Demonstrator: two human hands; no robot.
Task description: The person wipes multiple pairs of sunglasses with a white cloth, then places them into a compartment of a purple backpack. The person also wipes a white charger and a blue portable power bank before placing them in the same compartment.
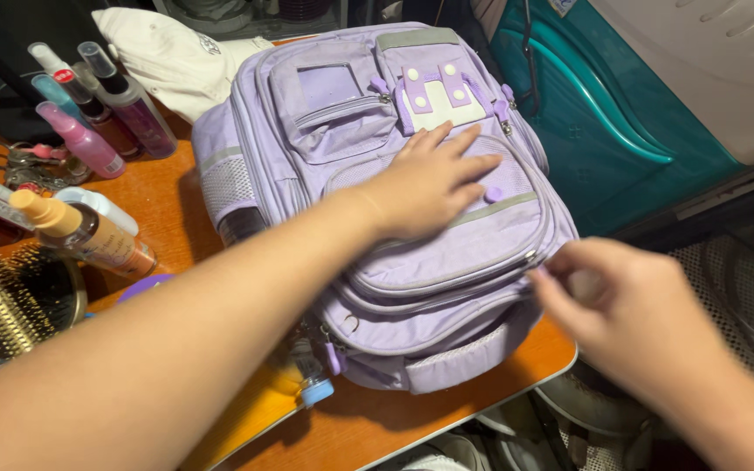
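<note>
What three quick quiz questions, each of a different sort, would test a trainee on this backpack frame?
1. True or false: the left hand lies flat on the front of the lilac backpack.
2. Multiple choice: the right hand pinches at
A. the white cap
B. a zipper at the backpack's right edge
C. the hairbrush
3. Fill in: the backpack lies on an ______ table beside spray bottles.

Key
1. True: palm down, fingers spread on the front pocket.
2. B: fingertips meet at the zipper line; the pull itself is too blurred to make out.
3. Orange.
</note>
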